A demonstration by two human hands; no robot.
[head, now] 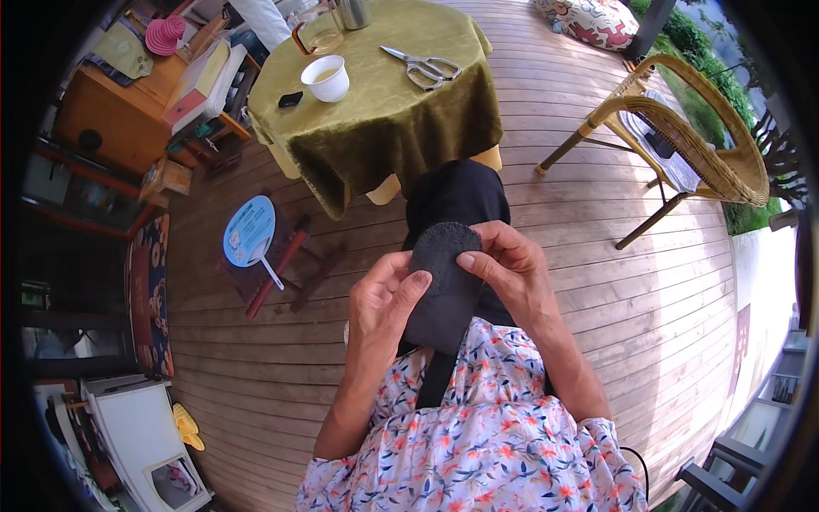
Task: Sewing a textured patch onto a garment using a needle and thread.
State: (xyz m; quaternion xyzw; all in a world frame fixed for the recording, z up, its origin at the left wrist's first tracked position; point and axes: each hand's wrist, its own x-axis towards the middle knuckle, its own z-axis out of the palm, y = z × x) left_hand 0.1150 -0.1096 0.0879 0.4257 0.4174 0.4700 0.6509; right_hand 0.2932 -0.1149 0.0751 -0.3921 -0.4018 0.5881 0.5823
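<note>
Both hands hold a dark fabric piece (441,294), shaped like an insole with a rounded top, upright above the lap. My left hand (387,307) pinches its left edge, thumb on the near face. My right hand (512,269) grips the upper right edge between thumb and fingers. A black strap (439,381) hangs below the piece over the floral shirt. Ahead, on a round table with a green velvet cloth (377,109), lie scissors (427,69), a white cup (326,82) with liquid in it, and a small black item (290,99).
A glass jug (323,35) stands at the table's back. On the left, a blue hand fan (249,232) rests on a low folding stool (272,281). A wicker armchair (678,121) holding a cushion and a dark object stands at right. The floor is wooden decking (614,307).
</note>
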